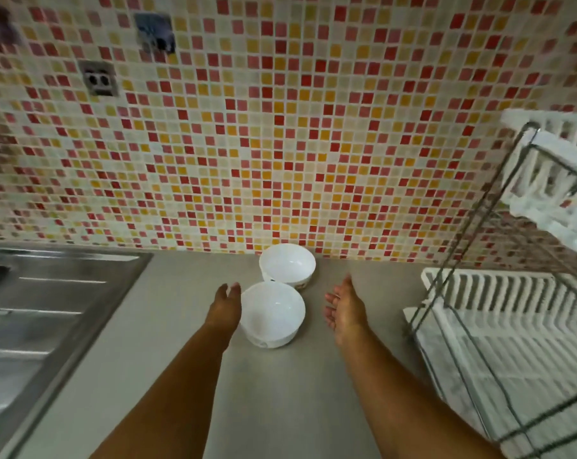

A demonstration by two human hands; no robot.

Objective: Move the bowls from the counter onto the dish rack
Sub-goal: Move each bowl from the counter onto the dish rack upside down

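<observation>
Two white bowls stand upright on the grey counter (280,392). The near bowl (273,313) is in front of the far bowl (287,265), which sits close to the tiled wall. My left hand (225,304) is open just left of the near bowl's rim, at or very close to it. My right hand (345,308) is open, palm turned inward, a short way right of the near bowl and apart from it. The dish rack (499,303), white slatted plastic in a metal wire frame, stands at the right with an upper tier above.
A steel sink drainboard (41,319) fills the left side of the counter. The mosaic wall (280,127) of red, yellow and white tiles rises behind, with a wall socket (98,79) at the upper left. The rack's wire frame (472,246) leans out over the counter's right part.
</observation>
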